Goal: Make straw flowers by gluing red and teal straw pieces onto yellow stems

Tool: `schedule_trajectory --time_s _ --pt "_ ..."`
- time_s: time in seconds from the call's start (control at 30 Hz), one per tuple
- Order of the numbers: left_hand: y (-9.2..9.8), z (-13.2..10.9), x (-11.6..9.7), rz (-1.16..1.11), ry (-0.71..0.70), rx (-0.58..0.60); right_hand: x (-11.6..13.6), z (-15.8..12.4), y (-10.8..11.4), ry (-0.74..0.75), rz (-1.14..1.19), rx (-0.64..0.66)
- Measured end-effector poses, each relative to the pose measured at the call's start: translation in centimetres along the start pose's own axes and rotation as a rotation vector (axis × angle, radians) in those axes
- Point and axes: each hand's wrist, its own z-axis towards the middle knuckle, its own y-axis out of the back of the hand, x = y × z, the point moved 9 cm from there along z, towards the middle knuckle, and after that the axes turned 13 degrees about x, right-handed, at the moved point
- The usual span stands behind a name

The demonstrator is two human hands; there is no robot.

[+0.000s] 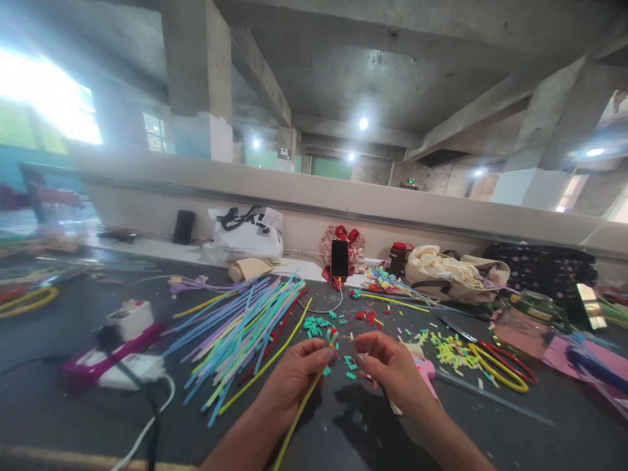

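Observation:
My left hand (304,366) pinches a yellow pipe cleaner (298,418) just below its tip. On that tip sits a small red, white and teal bud (332,335). My right hand (392,366) hovers a little to the right of it, fingers curled but apart, with nothing visible between them. Short teal pieces (316,325) and red pieces (367,316) lie on the dark table beyond my hands. Behind my right wrist a pink glue gun (426,371) is partly hidden, with a clear glue stick (490,394) reaching to the right.
Many long pastel pipe cleaners (240,340) lie at the left, beside a purple and white power strip (118,366) with cables. Yellow cut pieces (449,353) and scissors (505,369) are at the right. A phone (339,258) stands at the back, near a white bag (250,234).

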Motion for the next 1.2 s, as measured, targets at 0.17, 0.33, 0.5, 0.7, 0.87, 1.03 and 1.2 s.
schedule_trajectory --time_s 0.17,0.33,0.5,0.7,0.87,1.03,1.2 --pt "0.0 0.2 1.0 -0.264 0.019 -0.047 0.4 1.0 -2.7 0.061 0.213 -0.003" --pt "-1.2 -0.6 -0.6 -0.327 -0.157 -0.072 1.9 1.4 -4.5 0.139 0.347 0.033" --pt "-3.3 -1.8 -2.3 -0.31 -0.192 -0.032 3.2 0.5 -5.5 0.173 0.398 0.094" --pt "-4.2 -2.8 -2.8 -0.259 -0.151 -0.008 3.9 -0.6 -5.4 0.155 0.412 0.124" --pt "-3.6 -2.5 -2.1 -0.201 -0.143 -0.018 3.5 -1.0 -5.2 0.132 0.315 0.119" --pt "-2.3 -2.0 -1.9 -0.057 -0.215 -0.054 4.0 -1.3 -5.5 0.154 0.248 0.139" --pt "-1.9 -2.4 -2.9 0.15 -0.295 -0.094 4.2 -2.1 -3.2 0.121 0.107 0.028"
